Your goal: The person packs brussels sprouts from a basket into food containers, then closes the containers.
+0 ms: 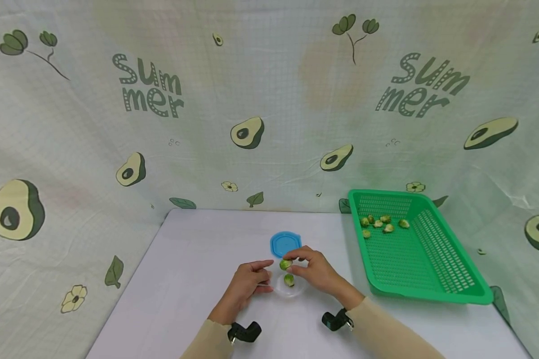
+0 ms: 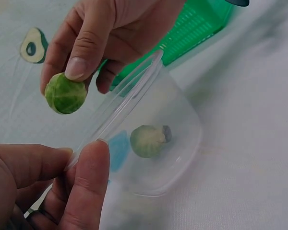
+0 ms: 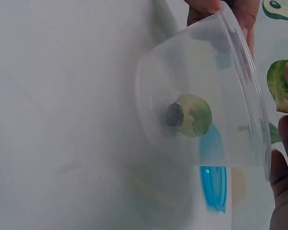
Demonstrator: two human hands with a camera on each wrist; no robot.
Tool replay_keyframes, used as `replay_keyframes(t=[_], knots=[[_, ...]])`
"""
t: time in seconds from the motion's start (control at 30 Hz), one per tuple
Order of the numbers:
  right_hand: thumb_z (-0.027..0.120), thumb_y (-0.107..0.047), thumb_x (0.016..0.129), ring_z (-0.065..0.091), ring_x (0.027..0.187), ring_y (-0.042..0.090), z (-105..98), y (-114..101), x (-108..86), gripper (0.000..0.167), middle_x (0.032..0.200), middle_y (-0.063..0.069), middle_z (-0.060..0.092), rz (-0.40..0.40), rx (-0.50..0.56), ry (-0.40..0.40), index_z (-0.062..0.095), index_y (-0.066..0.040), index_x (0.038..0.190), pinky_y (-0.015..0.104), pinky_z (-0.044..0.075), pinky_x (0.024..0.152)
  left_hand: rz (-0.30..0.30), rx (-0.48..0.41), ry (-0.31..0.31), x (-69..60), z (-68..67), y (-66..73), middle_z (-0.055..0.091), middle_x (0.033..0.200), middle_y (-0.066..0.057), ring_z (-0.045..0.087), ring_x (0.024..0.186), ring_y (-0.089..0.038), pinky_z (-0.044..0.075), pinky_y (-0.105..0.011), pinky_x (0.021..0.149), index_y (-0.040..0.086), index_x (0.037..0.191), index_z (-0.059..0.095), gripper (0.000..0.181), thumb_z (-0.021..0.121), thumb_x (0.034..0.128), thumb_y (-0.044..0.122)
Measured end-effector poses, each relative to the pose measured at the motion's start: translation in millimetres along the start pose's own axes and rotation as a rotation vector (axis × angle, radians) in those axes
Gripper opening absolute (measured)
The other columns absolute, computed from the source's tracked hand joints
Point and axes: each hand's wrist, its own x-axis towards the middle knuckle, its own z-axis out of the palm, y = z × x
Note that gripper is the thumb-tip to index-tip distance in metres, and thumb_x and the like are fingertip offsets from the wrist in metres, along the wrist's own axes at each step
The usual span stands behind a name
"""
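Observation:
My left hand (image 1: 248, 283) pinches the rim of a clear plastic container (image 2: 185, 143) between thumb and fingers. Inside that container lies one Brussels sprout (image 3: 194, 115), seen through the wall in both wrist views. Above the container's opening, my right hand (image 1: 318, 270) holds a second Brussels sprout (image 2: 66, 94) between thumb and fingertips. A blue lid (image 1: 285, 244) lies on the table just beyond the container.
At the right stands a green perforated basket (image 1: 431, 264) with several Brussels sprouts (image 1: 385, 219) gathered toward its back left. The table (image 1: 170, 294) is white. A printed curtain (image 1: 287, 89) with avocados hangs behind it.

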Motion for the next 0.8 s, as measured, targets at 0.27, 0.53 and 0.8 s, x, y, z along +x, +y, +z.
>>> replay_keyframes(t=[0.27,0.53,0.8], knots=[[0.079,-0.018,0.095,0.059,0.115,0.04,6.0,2.9,5.2,0.024,0.116,-0.002,0.069,-0.001,0.015,-0.002,0.079,-0.019,0.119,0.056,0.051,0.099,0.006,-0.013,-0.009,-0.4,0.3,0.6,0.062,0.09,-0.004,0.063,0.082,-0.016,0.068,-0.03,0.071,-0.001,0.142,0.064,0.046,0.07,0.0968,0.003],[0.08,-0.017,0.094,0.059,0.117,0.03,11.5,5.9,9.0,0.023,0.116,-0.002,0.067,-0.007,0.01,-0.015,0.08,-0.023,0.116,0.059,0.051,0.103,0.013,-0.016,-0.013,0.9,-1.9,-1.5,0.061,0.088,-0.004,0.063,0.08,-0.015,0.068,-0.03,0.071,-0.001,0.141,0.065,0.045,0.068,0.0964,0.002],[0.082,-0.016,0.092,0.056,0.112,0.019,18.1,8.3,10.6,0.025,0.115,-0.003,0.066,-0.043,-0.011,-0.042,0.08,-0.023,0.116,0.052,0.055,0.096,0.013,-0.018,-0.018,-0.2,-1.3,0.3,0.061,0.088,-0.004,0.063,0.075,-0.013,0.067,-0.03,0.069,-0.002,0.143,0.063,0.046,0.064,0.0969,-0.002]])
